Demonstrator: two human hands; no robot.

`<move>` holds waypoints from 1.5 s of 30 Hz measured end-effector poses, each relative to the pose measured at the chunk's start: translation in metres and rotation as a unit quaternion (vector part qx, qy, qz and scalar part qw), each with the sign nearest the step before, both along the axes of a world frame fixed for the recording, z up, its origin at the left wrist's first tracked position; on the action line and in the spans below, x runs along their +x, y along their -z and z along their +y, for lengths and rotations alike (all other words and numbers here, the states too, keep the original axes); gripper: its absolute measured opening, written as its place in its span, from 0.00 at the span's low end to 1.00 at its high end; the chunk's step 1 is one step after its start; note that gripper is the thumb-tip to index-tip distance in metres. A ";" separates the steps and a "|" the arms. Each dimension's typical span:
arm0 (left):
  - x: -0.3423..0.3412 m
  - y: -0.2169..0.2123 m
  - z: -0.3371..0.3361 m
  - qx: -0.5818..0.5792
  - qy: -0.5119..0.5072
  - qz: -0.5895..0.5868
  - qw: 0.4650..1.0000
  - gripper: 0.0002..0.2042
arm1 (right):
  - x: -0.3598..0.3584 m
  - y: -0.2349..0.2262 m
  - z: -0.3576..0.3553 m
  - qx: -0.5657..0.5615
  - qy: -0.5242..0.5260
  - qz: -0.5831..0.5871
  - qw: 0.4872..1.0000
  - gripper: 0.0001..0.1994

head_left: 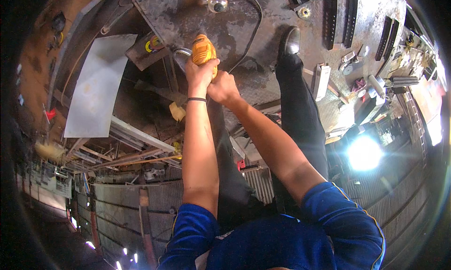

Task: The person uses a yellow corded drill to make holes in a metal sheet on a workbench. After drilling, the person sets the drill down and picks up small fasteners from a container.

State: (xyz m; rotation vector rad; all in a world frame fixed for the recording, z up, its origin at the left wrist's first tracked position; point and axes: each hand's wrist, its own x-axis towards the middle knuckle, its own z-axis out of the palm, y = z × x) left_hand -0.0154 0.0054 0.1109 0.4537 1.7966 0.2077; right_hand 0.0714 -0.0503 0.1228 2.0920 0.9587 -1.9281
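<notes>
Both my hands grip a yellow power tool (203, 50) held against a rusty steel plate (225, 21). My left hand (199, 72) wraps the tool's rear body, a dark band on its wrist. My right hand (223, 87) closes beside it around the lower end of the tool. A metal guard or ring (181, 53) sticks out at the tool's left side. The tool's working tip is hidden by its body. A black cable (253, 32) curves over the plate from the tool. My black shoe (290, 40) stands on the plate to the right.
A round fitting (217, 3) sits on the plate above the tool. A grey sheet (98, 86) leans at left. Black toothed bars (338, 16), a white box (322, 79) and small parts lie at right. A bright lamp (364, 153) glares lower right.
</notes>
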 end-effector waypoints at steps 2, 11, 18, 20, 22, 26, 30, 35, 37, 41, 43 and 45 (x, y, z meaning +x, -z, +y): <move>-0.003 0.005 -0.004 0.002 -0.002 -0.004 1.000 0.23 | -0.001 -0.003 0.003 -0.029 0.003 -0.012 0.999 0.23; -0.007 0.015 -0.014 -0.008 -0.087 -0.024 0.996 0.23 | 0.004 -0.009 0.018 -0.091 -0.004 -0.014 0.996 0.25; -0.002 0.009 -0.013 0.002 -0.117 -0.024 0.993 0.25 | 0.005 -0.006 0.019 -0.084 -0.055 -0.021 0.995 0.26; -0.011 0.027 -0.011 0.006 -0.062 -0.005 0.998 0.24 | 0.002 -0.002 0.024 -0.077 -0.027 -0.023 0.996 0.26; -0.008 0.026 -0.005 0.001 -0.051 -0.016 0.999 0.22 | 0.000 0.006 0.019 -0.057 -0.001 -0.011 0.998 0.27; -0.011 0.019 -0.012 0.003 -0.010 0.001 1.000 0.23 | -0.005 -0.005 0.011 -0.051 0.012 -0.008 0.999 0.25; -0.011 0.019 -0.006 -0.001 -0.084 -0.060 0.995 0.23 | -0.007 -0.005 0.016 -0.041 0.016 -0.030 0.999 0.21; -0.022 0.037 -0.028 -0.048 -0.263 -0.150 0.952 0.22 | 0.008 -0.027 0.056 -0.015 -0.160 -0.039 0.986 0.18; -0.004 0.030 -0.044 -0.084 -0.508 -0.327 0.793 0.20 | 0.044 -0.034 0.100 0.064 -0.375 0.017 0.925 0.16; 0.072 0.020 -0.068 0.120 -0.611 -0.466 0.629 0.20 | 0.014 0.006 0.121 0.131 -0.665 -0.080 0.731 0.12; 0.080 0.045 -0.076 0.124 -0.644 -0.388 0.647 0.19 | -0.023 -0.002 0.108 0.174 -0.680 -0.108 0.704 0.12; 0.077 0.038 -0.071 0.104 -0.655 -0.383 0.643 0.19 | -0.032 -0.003 0.108 0.174 -0.681 -0.096 0.705 0.12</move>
